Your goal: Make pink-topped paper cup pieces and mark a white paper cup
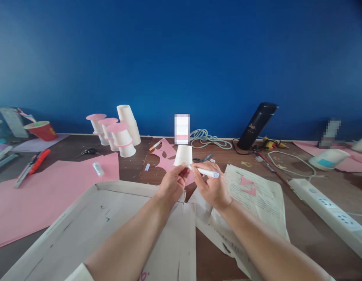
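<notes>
My left hand [173, 183] is closed, pinching the rim of a small white paper cup [183, 153] that is turned bottom up. My right hand [212, 187] grips a white marker [206, 171] with a bluish end, its tip pointing at the lower right of the cup; whether it touches is hidden by the fingers. Cut pink paper scraps [165, 154] lie just left of the cup and beneath it. A small pale blue cap-like piece [147, 167] rests on the brown table [137, 177]. Dark-handled scissors [206, 158] are partly visible behind my right hand.
Paper cups with pink discs [121, 136] stand at left beside stacked white cups [128, 125]. Around are pink sheets [66, 187], a red-handled box cutter [33, 168], a white carton [90, 218], printed pages [263, 199], a leaning black flask [257, 127] and a power strip [327, 207].
</notes>
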A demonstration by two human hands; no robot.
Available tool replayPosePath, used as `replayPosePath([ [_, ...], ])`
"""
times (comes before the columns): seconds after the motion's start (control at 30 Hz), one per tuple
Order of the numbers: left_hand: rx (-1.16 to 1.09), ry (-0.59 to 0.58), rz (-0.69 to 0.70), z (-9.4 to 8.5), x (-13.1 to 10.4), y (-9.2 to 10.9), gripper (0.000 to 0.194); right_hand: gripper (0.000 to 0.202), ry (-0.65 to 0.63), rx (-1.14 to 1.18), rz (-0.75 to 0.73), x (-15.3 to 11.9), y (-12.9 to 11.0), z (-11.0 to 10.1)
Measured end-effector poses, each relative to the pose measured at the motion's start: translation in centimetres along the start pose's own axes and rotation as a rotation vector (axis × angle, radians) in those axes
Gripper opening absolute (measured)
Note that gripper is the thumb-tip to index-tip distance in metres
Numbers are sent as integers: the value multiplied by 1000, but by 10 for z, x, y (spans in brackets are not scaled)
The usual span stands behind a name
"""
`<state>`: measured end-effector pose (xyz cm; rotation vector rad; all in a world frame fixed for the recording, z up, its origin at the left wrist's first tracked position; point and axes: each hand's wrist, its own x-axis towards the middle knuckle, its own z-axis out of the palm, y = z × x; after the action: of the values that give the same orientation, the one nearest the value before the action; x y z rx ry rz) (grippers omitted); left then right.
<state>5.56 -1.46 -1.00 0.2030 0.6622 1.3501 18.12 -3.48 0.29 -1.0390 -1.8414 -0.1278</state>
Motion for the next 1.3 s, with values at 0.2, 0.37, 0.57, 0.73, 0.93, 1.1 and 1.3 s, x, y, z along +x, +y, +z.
replayPosePath([
  [0.2,12,6,2,2,0,0,8,14,-10,-7,13,1,-1,0],
  [0.37,8,-24,13,2,1,0,8,13,-1,2,19,1,-1,0],
  [0.57,-5,-86,3,1,1,2,12,14,10,13,30,0,2,1],
  [0.73,16,-134,31,0,1,0,11,14,80,68,36,0,6,0],
  [0.93,84,-155,79,-2,-1,-4,8,19,161,115,52,1,9,-4],
  [1.1,110,-159,95,-4,-1,-3,7,17,153,118,57,1,7,-3],
  [1.3,101,-164,85,-6,3,-3,7,16,126,133,45,-1,5,-1],
])
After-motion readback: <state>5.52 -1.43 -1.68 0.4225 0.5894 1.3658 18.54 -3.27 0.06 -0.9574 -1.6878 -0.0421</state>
